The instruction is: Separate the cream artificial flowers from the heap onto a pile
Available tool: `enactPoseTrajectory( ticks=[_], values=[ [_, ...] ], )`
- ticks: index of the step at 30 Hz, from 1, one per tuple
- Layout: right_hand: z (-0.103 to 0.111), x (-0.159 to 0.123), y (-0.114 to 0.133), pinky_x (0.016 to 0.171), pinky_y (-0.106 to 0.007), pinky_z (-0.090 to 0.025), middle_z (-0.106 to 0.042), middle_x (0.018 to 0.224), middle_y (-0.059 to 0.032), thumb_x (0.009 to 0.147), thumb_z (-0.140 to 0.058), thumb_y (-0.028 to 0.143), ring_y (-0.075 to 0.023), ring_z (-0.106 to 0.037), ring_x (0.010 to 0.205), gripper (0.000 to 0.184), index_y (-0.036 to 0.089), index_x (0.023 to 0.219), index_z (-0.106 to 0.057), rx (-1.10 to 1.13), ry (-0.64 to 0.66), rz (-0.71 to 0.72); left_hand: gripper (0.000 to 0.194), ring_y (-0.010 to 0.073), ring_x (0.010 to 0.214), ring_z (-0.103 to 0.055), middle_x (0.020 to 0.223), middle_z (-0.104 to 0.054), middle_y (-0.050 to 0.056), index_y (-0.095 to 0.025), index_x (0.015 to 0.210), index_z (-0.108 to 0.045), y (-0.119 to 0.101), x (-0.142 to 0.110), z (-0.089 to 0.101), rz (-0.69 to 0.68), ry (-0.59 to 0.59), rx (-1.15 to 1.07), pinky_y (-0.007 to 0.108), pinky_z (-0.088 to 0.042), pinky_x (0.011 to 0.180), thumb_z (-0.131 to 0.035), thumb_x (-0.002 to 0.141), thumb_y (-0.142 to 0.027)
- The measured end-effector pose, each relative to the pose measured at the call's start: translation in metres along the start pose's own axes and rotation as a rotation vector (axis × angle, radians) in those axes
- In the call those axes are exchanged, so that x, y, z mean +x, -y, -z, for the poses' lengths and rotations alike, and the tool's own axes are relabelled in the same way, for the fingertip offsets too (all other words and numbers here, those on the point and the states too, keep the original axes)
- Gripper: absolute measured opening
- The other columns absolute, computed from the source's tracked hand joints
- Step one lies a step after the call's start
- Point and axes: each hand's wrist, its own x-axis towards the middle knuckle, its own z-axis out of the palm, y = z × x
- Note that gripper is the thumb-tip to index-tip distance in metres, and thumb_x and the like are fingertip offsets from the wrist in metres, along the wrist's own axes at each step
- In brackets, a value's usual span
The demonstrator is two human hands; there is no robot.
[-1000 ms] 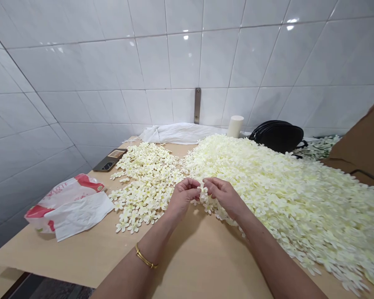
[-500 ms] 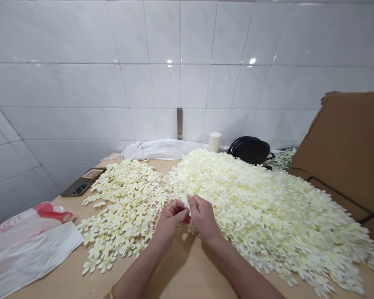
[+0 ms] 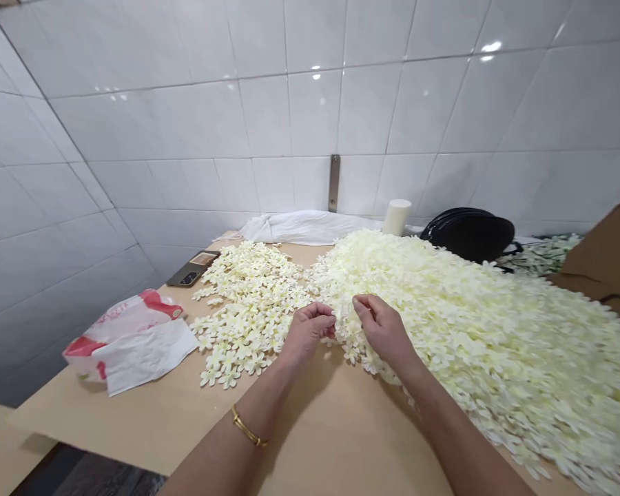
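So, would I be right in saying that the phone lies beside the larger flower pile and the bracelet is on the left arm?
Not quite: the head view shows the phone beside the smaller flower pile, not the larger one. The bracelet is on the left arm, as you say.

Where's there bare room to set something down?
Bare table shows between the left forearm and right forearm, and between the left forearm and white sheet. A smaller gap lies farther back: small flower pile left, large flower pile right, white cloth behind. The large flower pile crowds the right.
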Motion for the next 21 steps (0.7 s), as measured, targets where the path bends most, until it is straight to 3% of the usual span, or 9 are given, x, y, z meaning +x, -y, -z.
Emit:
enactPoseTrajectory(
  ticks=[3,5,9,13,17,21],
  values=[
    [-0.003,-0.002,0.000,0.060,-0.026,-0.038,-0.058,0.076,-0.0026,0.073,-0.053,0.040,-0.0159,-0.051,0.069,0.025,0.018,0.085,-0.057,0.276,0.282,-0.061,0.011,0.0059,0.040,-0.044,0.043,-0.051,-0.004,-0.014,0.058,-0.054,0.001,-0.001,0.000,-0.012,0.060,0.014,0.019,-0.035,0.045,-0.064,0.052,-0.012],
    [-0.005,-0.004,0.001,0.058,-0.026,-0.037,-0.055,0.067,-0.0003,0.071,-0.054,0.038,-0.0142,-0.049,0.064,0.021,0.018,0.074,-0.055,0.324,0.326,-0.076,0.013,0.0058,0.040,-0.044,0.043,-0.051,-0.005,-0.014,0.060,-0.054,0.002,-0.002,-0.001,-0.029,0.071,0.036,0.019,-0.034,0.045,-0.064,0.053,-0.012],
    [-0.012,-0.007,0.003,0.050,-0.024,-0.030,-0.042,0.054,0.0041,0.074,-0.048,0.034,-0.0106,-0.038,0.052,0.022,0.019,0.059,-0.044,0.119,0.125,-0.039,0.017,0.0057,0.042,-0.045,0.045,-0.050,-0.006,-0.014,0.064,-0.054,0.004,-0.002,-0.002,-0.084,0.021,0.060,0.019,-0.036,0.045,-0.068,0.054,-0.015],
    [-0.019,-0.007,0.003,0.048,-0.024,-0.027,-0.034,0.050,0.0053,0.078,-0.041,0.036,-0.0099,-0.033,0.049,0.029,0.020,0.055,-0.033,-0.019,-0.014,0.003,0.025,0.0071,0.046,-0.049,0.054,-0.055,-0.002,-0.014,0.067,-0.055,0.006,-0.004,-0.004,0.013,0.015,0.009,0.021,-0.041,0.049,-0.071,0.057,-0.030],
    [-0.022,-0.005,0.001,0.046,-0.023,-0.025,-0.028,0.045,0.0058,0.080,-0.035,0.040,-0.0093,-0.030,0.046,0.037,0.020,0.051,-0.026,-0.044,-0.053,-0.011,0.028,0.0077,0.046,-0.050,0.052,-0.055,0.000,-0.012,0.059,-0.055,0.010,-0.005,-0.006,0.067,0.097,0.032,0.023,-0.042,0.051,-0.073,0.055,-0.032],
    [-0.017,-0.005,0.002,0.045,-0.023,-0.023,-0.025,0.043,0.0053,0.081,-0.034,0.041,-0.0092,-0.027,0.045,0.041,0.020,0.048,-0.023,-0.111,-0.036,-0.029,0.020,0.0072,0.043,-0.047,0.046,-0.051,-0.003,-0.014,0.057,-0.054,0.011,-0.005,-0.007,0.023,0.079,0.075,0.022,-0.040,0.049,-0.070,0.055,-0.026]
  ],
)
